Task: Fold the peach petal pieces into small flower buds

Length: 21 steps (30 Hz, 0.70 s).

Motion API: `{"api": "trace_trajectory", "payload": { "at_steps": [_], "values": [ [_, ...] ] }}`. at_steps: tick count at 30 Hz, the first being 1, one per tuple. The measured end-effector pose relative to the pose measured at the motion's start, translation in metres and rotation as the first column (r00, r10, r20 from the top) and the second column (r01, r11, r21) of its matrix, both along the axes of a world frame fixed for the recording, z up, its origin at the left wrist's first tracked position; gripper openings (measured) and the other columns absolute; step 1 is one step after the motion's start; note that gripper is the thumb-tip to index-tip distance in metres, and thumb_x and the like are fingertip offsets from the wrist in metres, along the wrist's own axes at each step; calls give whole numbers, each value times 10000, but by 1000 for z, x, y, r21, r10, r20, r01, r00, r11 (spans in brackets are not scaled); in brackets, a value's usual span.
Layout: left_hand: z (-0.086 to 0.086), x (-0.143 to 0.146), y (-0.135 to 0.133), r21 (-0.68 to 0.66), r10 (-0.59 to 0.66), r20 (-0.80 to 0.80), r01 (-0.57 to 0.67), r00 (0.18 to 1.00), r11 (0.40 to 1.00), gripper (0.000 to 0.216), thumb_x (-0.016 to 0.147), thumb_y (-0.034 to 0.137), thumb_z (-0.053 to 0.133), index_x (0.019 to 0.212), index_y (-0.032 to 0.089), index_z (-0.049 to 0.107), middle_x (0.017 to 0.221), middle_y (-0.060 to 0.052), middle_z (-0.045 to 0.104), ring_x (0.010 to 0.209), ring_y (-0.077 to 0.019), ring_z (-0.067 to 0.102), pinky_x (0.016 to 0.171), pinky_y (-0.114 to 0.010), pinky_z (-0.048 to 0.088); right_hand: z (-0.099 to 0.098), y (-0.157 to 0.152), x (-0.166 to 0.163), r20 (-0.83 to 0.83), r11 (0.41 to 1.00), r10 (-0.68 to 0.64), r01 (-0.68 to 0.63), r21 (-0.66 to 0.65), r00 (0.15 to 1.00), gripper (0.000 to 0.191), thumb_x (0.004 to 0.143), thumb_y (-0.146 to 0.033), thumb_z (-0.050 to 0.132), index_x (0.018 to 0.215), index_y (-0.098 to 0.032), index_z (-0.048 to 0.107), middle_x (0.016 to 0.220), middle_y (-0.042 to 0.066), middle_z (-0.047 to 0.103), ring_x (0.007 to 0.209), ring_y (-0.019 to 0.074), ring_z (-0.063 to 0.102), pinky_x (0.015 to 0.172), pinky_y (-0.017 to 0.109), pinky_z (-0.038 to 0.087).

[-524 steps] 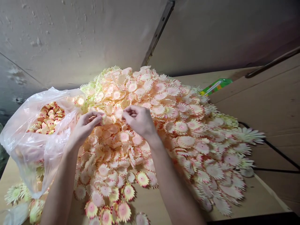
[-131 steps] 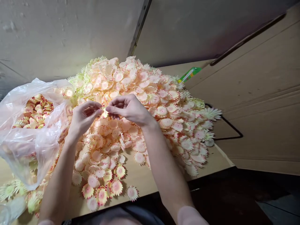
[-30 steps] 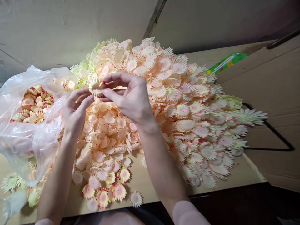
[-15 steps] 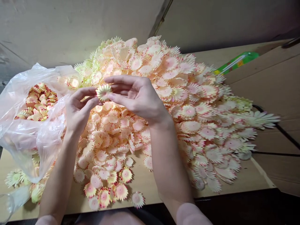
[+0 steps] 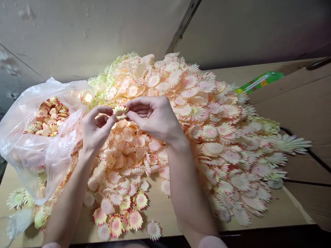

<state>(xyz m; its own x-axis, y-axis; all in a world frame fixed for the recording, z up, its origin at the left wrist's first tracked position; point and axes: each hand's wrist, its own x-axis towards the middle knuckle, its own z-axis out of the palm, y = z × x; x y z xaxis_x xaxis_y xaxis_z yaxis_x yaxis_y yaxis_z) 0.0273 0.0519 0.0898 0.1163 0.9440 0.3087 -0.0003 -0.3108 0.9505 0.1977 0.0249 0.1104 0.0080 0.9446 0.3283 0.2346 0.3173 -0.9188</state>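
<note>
Two hands at the centre: left hand [image 5: 97, 129] toward 9 o'clock, right hand [image 5: 155, 117] toward 3 o'clock. One small flower piece [image 5: 120, 111] pinched between them. One heap of flower pieces [image 5: 196, 120] spreading from 12 to 4 o'clock, far too many to count. One clear plastic bag [image 5: 38, 148] at 9 o'clock. One green packet [image 5: 261, 81] at 2 o'clock. One table [image 5: 165, 210].

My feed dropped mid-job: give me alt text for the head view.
Left hand and right hand pinch one small flower piece between fingertips above a big pile of cream-pink flower pieces on a table; a clear plastic bag of pieces sits left.
</note>
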Motion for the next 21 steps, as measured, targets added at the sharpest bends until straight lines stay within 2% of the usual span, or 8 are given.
{"api": "trace_trajectory", "payload": {
  "at_steps": [5, 8, 11, 15, 16, 19, 21],
  "values": [
    [-2, 8, -2, -2, 74, -32, -74, 997, 997, 216, 677, 266, 789, 814, 165, 655, 782, -16, 679, 597, -87, 612, 551, -205, 525, -6, 6, -12, 161, 985, -168, 159, 72, 972, 111, 780, -152, 653, 859, -153, 731, 813, 58, 771, 719, 189, 745, 723, 316, 639],
    [-9, 9, 0, -5, 130, -13, -130, 991, 991, 213, 687, 276, 778, 801, 166, 636, 758, -5, 664, 549, -65, 570, 506, -184, 476, -8, 8, -18, 216, 974, -216, 193, 119, 952, 121, 788, -130, 626, 850, -154, 727, 802, 59, 768, 702, 185, 737, 730, 319, 630],
    [-16, 7, 4, -13, 164, -17, -164, 986, 986, 192, 692, 261, 756, 791, 172, 618, 742, 7, 643, 508, -50, 525, 462, -174, 424, -8, 7, -19, 214, 988, -147, 133, 81, 966, 138, 799, -146, 632, 904, -141, 722, 820, 66, 769, 721, 184, 739, 748, 313, 626],
    [-17, 6, 5, -3, 153, -45, -153, 987, 988, 142, 692, 214, 718, 778, 172, 613, 743, 5, 642, 511, -52, 524, 472, -179, 427, -5, 5, -11, 191, 999, -7, 15, -37, 982, 380, 794, -204, 683, 1167, -128, 672, 824, 57, 773, 726, 183, 739, 725, 299, 624],
    [-16, 6, 4, 17, 146, -52, -145, 988, 989, 129, 692, 204, 708, 774, 171, 614, 744, 3, 643, 524, -58, 537, 492, -189, 449, -5, 5, -8, 195, 999, -7, 14, -36, 981, 365, 803, -209, 675, 1159, -128, 678, 814, 56, 771, 715, 180, 736, 721, 299, 623],
    [-13, 8, 1, 110, 113, -82, -103, 990, 989, 107, 700, 197, 695, 771, 173, 619, 762, -8, 651, 596, -91, 593, 575, -229, 516, -5, 6, -4, 202, 1000, -29, 31, -5, 979, 175, 829, -199, 631, 957, -137, 733, 803, 61, 763, 707, 173, 730, 721, 296, 617],
    [-12, 8, -1, 168, 111, -106, -92, 988, 981, 112, 717, 211, 703, 788, 173, 625, 778, -17, 656, 637, -107, 613, 609, -247, 534, -4, 6, -4, 179, 999, -50, 48, 19, 983, 126, 822, -192, 630, 882, -141, 728, 805, 60, 757, 706, 167, 725, 712, 287, 614]
  ]
}}
